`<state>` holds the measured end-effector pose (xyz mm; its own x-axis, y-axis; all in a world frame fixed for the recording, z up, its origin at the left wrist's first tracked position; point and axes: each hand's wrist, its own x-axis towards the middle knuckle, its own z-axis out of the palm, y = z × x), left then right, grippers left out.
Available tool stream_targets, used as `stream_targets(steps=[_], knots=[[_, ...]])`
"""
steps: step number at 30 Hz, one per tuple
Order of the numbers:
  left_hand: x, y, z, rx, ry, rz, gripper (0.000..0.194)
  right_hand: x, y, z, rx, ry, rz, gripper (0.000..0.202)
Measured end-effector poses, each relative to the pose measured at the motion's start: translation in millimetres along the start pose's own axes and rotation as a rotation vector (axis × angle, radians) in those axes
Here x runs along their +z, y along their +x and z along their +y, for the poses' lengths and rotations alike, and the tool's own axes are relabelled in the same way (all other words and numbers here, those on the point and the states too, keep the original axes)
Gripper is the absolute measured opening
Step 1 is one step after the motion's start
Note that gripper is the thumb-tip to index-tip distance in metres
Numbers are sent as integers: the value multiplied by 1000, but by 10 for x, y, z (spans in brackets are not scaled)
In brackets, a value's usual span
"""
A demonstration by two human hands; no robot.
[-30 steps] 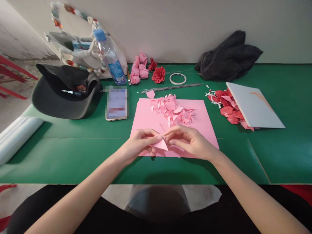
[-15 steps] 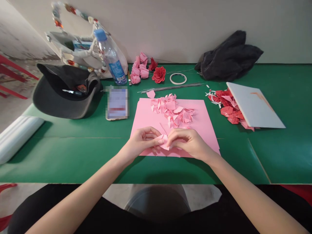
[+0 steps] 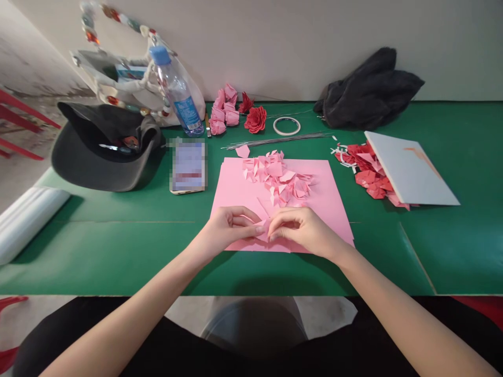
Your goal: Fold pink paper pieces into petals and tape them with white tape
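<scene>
A small pink paper petal (image 3: pixel 262 230) is held between my two hands, low over a stack of pink paper sheets (image 3: pixel 330 214). The fingers and thumb of my left hand (image 3: pixel 236 226) pinch its left side. My right hand (image 3: pixel 301 226) has its thumb and fingertips closed at the petal's right edge, with part of the paper hidden behind them. Just beyond the hands, a loose heap of curled pink petals (image 3: pixel 275 173) lies on the sheets. One more pink petal (image 3: pixel 242 151) rests on the green table (image 3: pixel 129 241) past the stack.
Thin wires (image 3: pixel 279 140), a tape roll (image 3: pixel 286 126), pink paper roses (image 3: pixel 223 112) and a red paper rose (image 3: pixel 255 120) lie behind. Left are a phone (image 3: pixel 188 166), bottle (image 3: pixel 184 104) and cap (image 3: pixel 102 152). Right, a white board (image 3: pixel 408 170) partly covers red petals (image 3: pixel 369 180).
My right fingertips have shifted slightly down and left along the petal, whose tilt looks changed. My left hand stays almost in place, still pinching it.
</scene>
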<state>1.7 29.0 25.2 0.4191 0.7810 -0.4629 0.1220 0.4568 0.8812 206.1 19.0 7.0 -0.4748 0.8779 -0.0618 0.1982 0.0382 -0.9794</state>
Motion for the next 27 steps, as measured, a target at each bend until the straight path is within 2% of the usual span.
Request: stream_targets(steps=[3,11,27], knots=[[17,-16,11,12,35,30,24,2,-13,-21,75,-6,-1,2],[25,-6,-30,44,97,3,25,28,-45,-64,149,-98,8,23],[8,21,-120,37,103,-70,30,25,-59,-37,167,-192,8,17]])
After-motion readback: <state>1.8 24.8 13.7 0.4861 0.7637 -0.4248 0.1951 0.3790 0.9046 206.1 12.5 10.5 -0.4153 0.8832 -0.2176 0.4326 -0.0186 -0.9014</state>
